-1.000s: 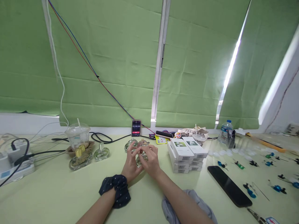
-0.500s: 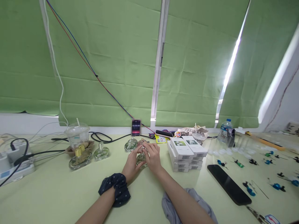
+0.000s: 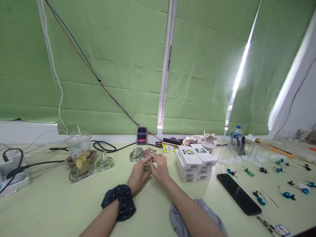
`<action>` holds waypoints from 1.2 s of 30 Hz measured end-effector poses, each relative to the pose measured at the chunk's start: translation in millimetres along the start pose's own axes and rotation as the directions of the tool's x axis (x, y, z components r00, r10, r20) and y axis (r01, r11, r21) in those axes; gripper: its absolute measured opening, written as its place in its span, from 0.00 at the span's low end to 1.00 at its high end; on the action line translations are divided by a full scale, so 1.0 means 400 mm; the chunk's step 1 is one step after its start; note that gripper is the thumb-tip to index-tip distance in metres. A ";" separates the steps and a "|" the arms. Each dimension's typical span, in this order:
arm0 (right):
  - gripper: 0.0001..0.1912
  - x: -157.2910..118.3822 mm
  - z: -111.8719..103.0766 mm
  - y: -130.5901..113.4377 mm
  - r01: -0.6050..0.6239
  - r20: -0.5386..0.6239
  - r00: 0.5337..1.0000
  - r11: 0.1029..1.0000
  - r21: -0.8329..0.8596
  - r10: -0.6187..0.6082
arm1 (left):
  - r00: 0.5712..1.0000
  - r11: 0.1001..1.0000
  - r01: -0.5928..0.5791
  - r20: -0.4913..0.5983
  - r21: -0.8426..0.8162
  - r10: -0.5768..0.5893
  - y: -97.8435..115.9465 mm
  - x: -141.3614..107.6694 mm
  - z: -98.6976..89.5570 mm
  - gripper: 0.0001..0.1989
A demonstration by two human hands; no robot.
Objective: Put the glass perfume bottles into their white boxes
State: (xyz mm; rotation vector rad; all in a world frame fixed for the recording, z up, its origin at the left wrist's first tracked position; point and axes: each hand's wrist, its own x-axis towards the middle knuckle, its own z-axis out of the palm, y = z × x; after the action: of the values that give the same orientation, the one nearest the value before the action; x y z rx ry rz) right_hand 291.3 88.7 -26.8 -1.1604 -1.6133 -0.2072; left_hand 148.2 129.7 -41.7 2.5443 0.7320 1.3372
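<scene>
In the middle of the table, my left hand (image 3: 137,173) and my right hand (image 3: 160,168) meet over a small glass perfume bottle (image 3: 146,168). Left fingers curl around its side, while the right fingers and thumb pinch at its top. Most of the bottle is hidden by the fingers, so what sits at its neck cannot be made out. Just behind stand a rounded glass bottle (image 3: 136,154) and a pinkish-topped bottle (image 3: 149,151). Farther left are another glass bottle (image 3: 104,163) and a flat glass piece (image 3: 82,172) with gold caps (image 3: 80,161).
White boxes (image 3: 195,162) are stacked to the right of my hands. Beyond them lie a black phone (image 3: 238,193), pliers (image 3: 268,226) and several small blue parts (image 3: 287,195). A lit phone (image 3: 142,135) leans at the back. A plastic cup (image 3: 78,144) and power strip (image 3: 17,177) are left.
The whole scene has shifted slightly left as the camera turned. My right fingers have moved a little at the bottle's top; both hands stay on the bottle.
</scene>
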 end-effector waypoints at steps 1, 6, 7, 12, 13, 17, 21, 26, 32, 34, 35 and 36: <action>0.16 -0.001 0.002 0.002 -0.010 -0.012 1.000 1.000 0.014 0.010 | 1.000 1.000 0.001 0.003 0.003 -0.001 -0.001 0.000 0.000 0.26; 0.19 0.000 0.003 0.002 -0.006 -0.020 1.000 1.000 0.029 0.007 | 1.000 1.000 -0.017 0.002 0.020 0.017 -0.007 0.002 0.001 0.25; 0.19 0.000 0.003 0.001 0.005 -0.021 1.000 1.000 0.027 -0.004 | 1.000 0.999 -0.026 0.004 0.022 0.026 -0.008 0.003 0.001 0.25; 0.18 0.001 0.010 0.002 0.027 -0.030 0.999 0.998 0.054 -0.026 | 0.999 0.999 -0.039 0.003 0.026 0.039 -0.018 0.007 0.004 0.24; 0.18 0.002 0.012 0.003 0.026 -0.036 0.999 0.998 0.061 -0.024 | 0.999 0.999 -0.038 -0.003 0.023 0.039 -0.020 0.008 0.005 0.24; 0.18 0.003 0.020 0.003 0.015 -0.074 0.997 0.995 0.099 -0.008 | 0.999 1.000 -0.026 -0.020 0.006 0.026 -0.029 0.007 0.012 0.24; 0.17 0.004 0.023 0.002 -0.003 -0.074 0.997 0.987 0.159 0.015 | 1.000 1.000 0.006 -0.018 -0.012 -0.006 -0.037 0.004 0.018 0.23; 0.15 0.003 0.026 0.002 -0.060 -0.047 0.996 0.974 0.217 0.072 | 0.999 0.999 0.027 -0.019 -0.031 -0.028 -0.038 0.004 0.019 0.23; 0.14 0.004 0.022 -0.003 -0.120 -0.030 0.991 0.964 0.239 0.131 | 0.999 0.997 0.033 -0.001 -0.073 -0.033 -0.030 0.004 0.014 0.23; 0.13 0.005 0.020 -0.005 -0.124 -0.023 0.991 0.962 0.245 0.134 | 0.999 0.996 0.032 0.000 -0.086 -0.032 -0.028 0.005 0.013 0.22; 0.13 0.006 0.020 -0.006 -0.126 -0.019 0.991 0.960 0.249 0.135 | 0.999 0.995 0.034 0.000 -0.089 -0.035 -0.028 0.005 0.013 0.22; 0.13 0.006 0.020 -0.006 -0.130 -0.016 0.990 0.959 0.254 0.138 | 0.999 0.995 0.037 -0.001 -0.090 -0.037 -0.029 0.005 0.012 0.22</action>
State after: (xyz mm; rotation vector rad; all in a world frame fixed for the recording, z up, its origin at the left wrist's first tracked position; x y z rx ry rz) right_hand 284.5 93.9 -26.9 -1.0578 -1.4769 0.0655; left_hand 149.3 141.0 -47.3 2.4470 0.6995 1.3313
